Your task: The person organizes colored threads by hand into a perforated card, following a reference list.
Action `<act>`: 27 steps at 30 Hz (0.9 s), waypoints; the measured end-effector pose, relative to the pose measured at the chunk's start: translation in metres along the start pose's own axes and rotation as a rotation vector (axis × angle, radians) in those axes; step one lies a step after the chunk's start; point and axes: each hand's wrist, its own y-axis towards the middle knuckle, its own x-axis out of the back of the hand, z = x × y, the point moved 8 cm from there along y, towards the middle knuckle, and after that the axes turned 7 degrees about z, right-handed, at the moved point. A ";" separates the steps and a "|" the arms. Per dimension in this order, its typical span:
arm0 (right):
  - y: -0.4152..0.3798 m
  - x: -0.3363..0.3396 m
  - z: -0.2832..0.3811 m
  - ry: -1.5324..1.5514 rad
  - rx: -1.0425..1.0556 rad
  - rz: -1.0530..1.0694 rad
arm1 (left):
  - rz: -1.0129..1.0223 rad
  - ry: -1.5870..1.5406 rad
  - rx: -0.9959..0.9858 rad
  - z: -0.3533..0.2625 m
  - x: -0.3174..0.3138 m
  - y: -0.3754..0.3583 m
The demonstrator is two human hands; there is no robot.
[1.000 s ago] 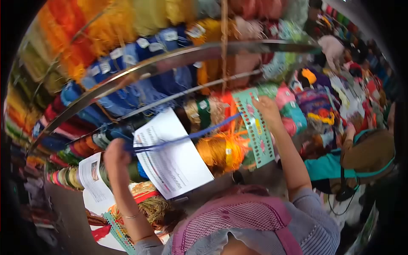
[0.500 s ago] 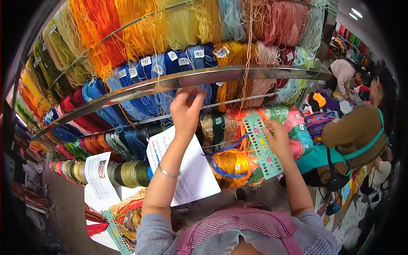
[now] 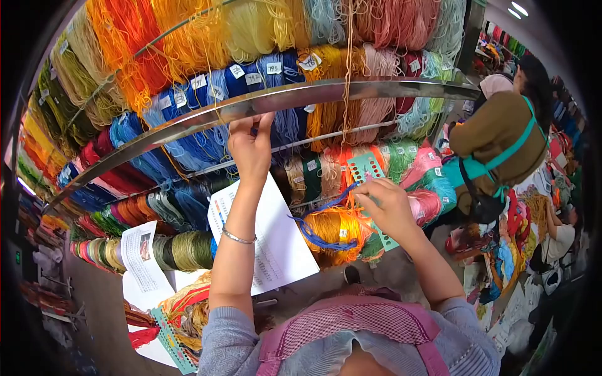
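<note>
My left hand [image 3: 250,153] reaches up to the metal bar [image 3: 285,100], beside hanging blue thread skeins [image 3: 204,147]. Its fingertips are partly hidden at the bar, and any grip there is unclear. My right hand [image 3: 390,205] lies over a green card with holes [image 3: 365,166], thumb and finger closed on a blue thread bundle [image 3: 329,245] at the card's left edge. Behind the card are orange and yellow skeins [image 3: 329,224]. White printed sheets [image 3: 273,241] lie below and between my hands.
Rows of coloured skeins with number tags [image 3: 273,68] fill the rack. A curled printed page [image 3: 143,257] and another green card with threads [image 3: 170,344] lie lower left. A person in a brown top [image 3: 501,128] is close on the right, with thread piles beyond.
My left hand has moved up against the bar. My right hand has shifted from the green card's right edge across to the blue thread. The person on the right appears nearer the rack.
</note>
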 end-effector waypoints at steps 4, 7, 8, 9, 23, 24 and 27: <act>0.014 -0.015 0.019 0.066 0.068 0.069 | 0.073 -0.193 0.101 0.010 -0.001 -0.002; 0.027 -0.022 0.032 0.180 0.098 0.092 | 0.169 -0.246 0.078 -0.002 0.002 -0.002; 0.032 -0.027 0.029 0.202 0.012 0.152 | 0.224 -0.337 0.048 -0.013 0.000 -0.003; 0.037 -0.028 0.028 0.304 -0.049 0.151 | 0.280 -0.427 0.019 -0.021 -0.003 -0.006; 0.150 -0.035 0.014 0.486 -0.026 -0.250 | 0.280 -0.547 0.217 0.005 0.001 -0.024; 0.158 -0.035 0.012 0.459 0.037 -0.314 | 0.260 -0.538 0.215 0.011 0.004 -0.022; 0.177 -0.034 0.019 0.185 0.224 -0.481 | 0.204 -0.538 0.215 0.019 0.012 -0.014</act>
